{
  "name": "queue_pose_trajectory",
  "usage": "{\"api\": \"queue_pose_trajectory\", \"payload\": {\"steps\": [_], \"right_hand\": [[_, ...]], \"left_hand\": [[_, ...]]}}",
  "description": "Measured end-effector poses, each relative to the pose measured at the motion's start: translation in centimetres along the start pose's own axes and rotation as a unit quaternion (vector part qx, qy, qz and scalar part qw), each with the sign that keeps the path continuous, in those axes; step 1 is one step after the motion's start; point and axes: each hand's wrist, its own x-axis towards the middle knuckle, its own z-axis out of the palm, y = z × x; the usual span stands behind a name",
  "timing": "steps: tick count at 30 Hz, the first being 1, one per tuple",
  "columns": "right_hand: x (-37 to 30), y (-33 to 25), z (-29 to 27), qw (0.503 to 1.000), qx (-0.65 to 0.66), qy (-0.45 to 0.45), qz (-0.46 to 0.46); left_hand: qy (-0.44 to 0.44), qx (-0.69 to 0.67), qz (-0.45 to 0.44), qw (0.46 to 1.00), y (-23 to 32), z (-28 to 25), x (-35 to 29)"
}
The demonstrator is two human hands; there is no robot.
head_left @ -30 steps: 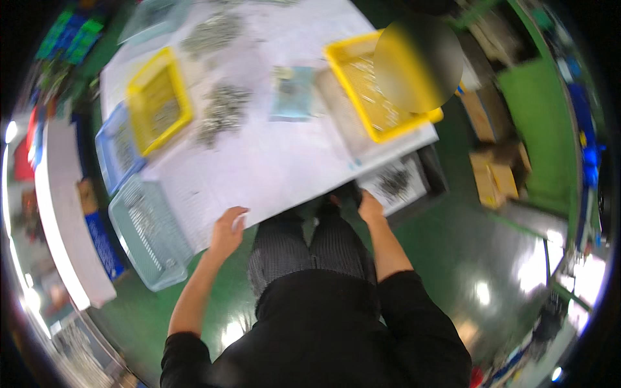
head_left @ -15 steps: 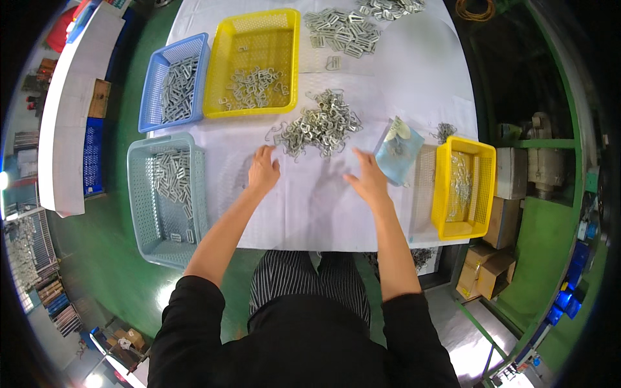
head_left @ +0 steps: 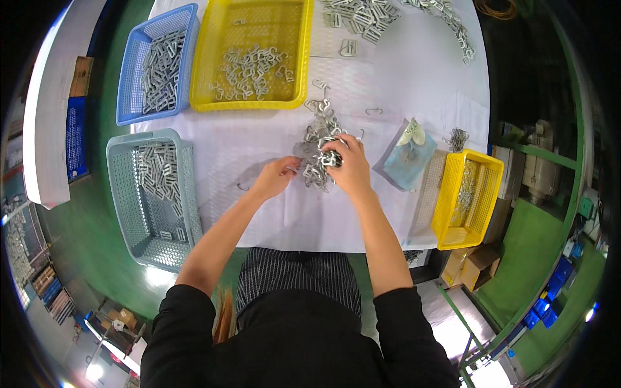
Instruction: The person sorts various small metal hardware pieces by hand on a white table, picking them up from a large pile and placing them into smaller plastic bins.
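A tangled pile of small silvery metal hooks lies on the white-covered table in front of me, partly blurred by motion. My right hand is closed round a clump of these hooks at the pile's right side. At the left edge of the pile is my left hand, its fingers curled together; a blurred bit of metal shows at the fingertips, too small to make out. One loose hook rests beyond my right hand, and another small hook lies left of my left hand.
At the left stand a blue basket and a grey-blue basket of flat metal buckles. A large yellow tray holds hooks. To the right are a light-blue plastic bag and a small yellow basket. Buckles lie at the far side.
Both hands have moved inward to the pile. My right hand has closed on a clump of hooks; my left fingers have curled. The pile is narrower and drawn nearer, with stray hooks around it.
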Motion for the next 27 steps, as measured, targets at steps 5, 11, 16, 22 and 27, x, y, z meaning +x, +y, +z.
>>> {"api": "queue_pose_trajectory", "payload": {"steps": [5, 11, 16, 22, 27], "right_hand": [[-2.3, 0.3, -2.8, 0.987, 0.151, 0.049, -0.010], [-3.1, 1.0, -3.3, 0.971, 0.231, 0.056, -0.028], [-2.4, 0.7, -4.3, 0.960, 0.273, 0.055, -0.003], [-2.1, 1.8, -4.2, 0.921, 0.386, 0.037, 0.044], [-2.5, 1.5, -4.5, 0.923, 0.377, 0.003, 0.085]], "left_hand": [[0.176, 0.135, 0.170, 0.960, 4.3, 0.3, 2.1], [0.178, 0.306, 0.335, 0.873, 6.2, 1.9, 9.7], [0.051, 0.429, 0.257, 0.864, 5.2, 2.0, 8.1], [0.178, 0.455, 0.293, 0.822, 5.5, 1.9, 10.9], [0.189, 0.477, 0.281, 0.811, 4.6, 1.6, 13.2]]}}
